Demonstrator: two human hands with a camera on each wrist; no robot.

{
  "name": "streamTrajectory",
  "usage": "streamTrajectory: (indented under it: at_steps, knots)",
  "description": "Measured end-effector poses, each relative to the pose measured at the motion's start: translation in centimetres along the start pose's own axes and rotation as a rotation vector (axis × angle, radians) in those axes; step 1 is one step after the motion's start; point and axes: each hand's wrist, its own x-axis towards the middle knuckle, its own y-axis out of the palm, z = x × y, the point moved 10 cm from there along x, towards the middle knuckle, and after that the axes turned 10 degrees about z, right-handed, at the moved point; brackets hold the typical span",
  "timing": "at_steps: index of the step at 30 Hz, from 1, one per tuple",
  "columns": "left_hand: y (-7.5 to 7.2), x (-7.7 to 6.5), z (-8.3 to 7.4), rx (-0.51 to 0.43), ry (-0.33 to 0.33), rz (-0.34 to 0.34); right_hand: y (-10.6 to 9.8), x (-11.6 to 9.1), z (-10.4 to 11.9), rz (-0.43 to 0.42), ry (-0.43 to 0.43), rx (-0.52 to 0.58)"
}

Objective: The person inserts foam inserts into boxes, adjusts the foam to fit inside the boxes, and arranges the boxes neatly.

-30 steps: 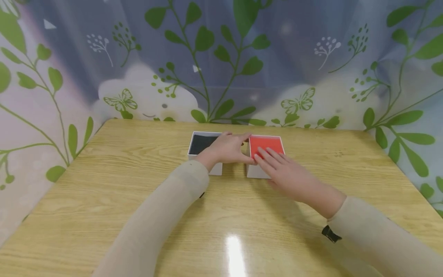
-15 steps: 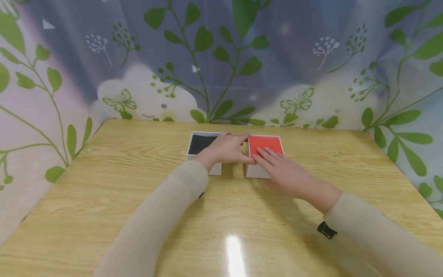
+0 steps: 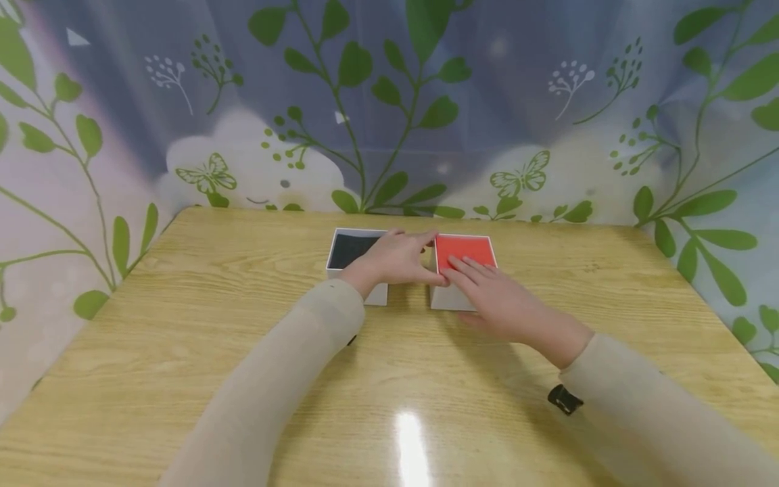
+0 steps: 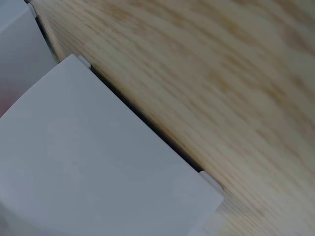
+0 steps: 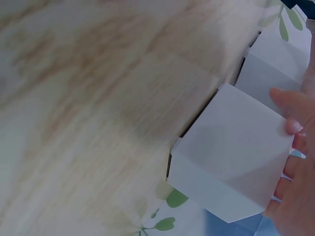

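Observation:
Two white boxes stand side by side on the table. The left box (image 3: 377, 294) has a dark inside, and the right box (image 3: 447, 297) shows red across its top. My left hand (image 3: 395, 260) reaches over the left box. It grips the left side of the right box, thumb near the front corner and fingertips near the back one. On the red top (image 3: 465, 247) rest the straight fingers of my right hand (image 3: 502, 301). Its thumb stays low in front of the box. The left wrist view shows a white box wall (image 4: 98, 147); the left hand's grip is mostly hidden there.
The boxes stand toward the back of a wood-grain table (image 3: 243, 325). A patterned curtain (image 3: 389, 101) hangs along its back and sides. A narrow gap separates the boxes. A black strap (image 3: 564, 399) hangs under the right sleeve.
My right forearm has drawn slightly left, and its thumb shows more below the hand. The left hand keeps its place on the right box. The boxes look unmoved; the view has shifted a little.

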Motion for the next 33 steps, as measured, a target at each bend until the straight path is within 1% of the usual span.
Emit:
streamTrajectory:
  at_steps: [5,7,9,14,25,29,33]
  knots:
    - [-0.1,0.0,-0.1,-0.016,0.002,0.001,-0.6,0.1,-0.4,-0.046,0.023,0.106]
    - [-0.2,0.0,-0.3,-0.015,0.005,-0.002,-0.8,0.2,-0.5,-0.049,0.032,0.143]
    - [-0.2,0.1,-0.3,-0.010,0.004,-0.001,-0.8,0.2,-0.6,-0.038,0.040,0.157]
    - [-0.1,0.1,-0.4,0.001,0.004,0.003,-0.9,0.2,-0.5,-0.029,0.044,0.155]
    - [-0.2,0.2,-0.4,-0.013,0.018,-0.012,-1.2,0.1,-0.4,-0.071,0.038,0.149]
    - [-0.1,0.1,-0.3,-0.026,0.027,-0.016,-1.0,0.2,-0.4,-0.066,0.055,0.138]
    - [-0.2,0.0,-0.1,-0.024,0.019,-0.025,-0.9,0.4,-0.4,-0.053,0.080,0.142]
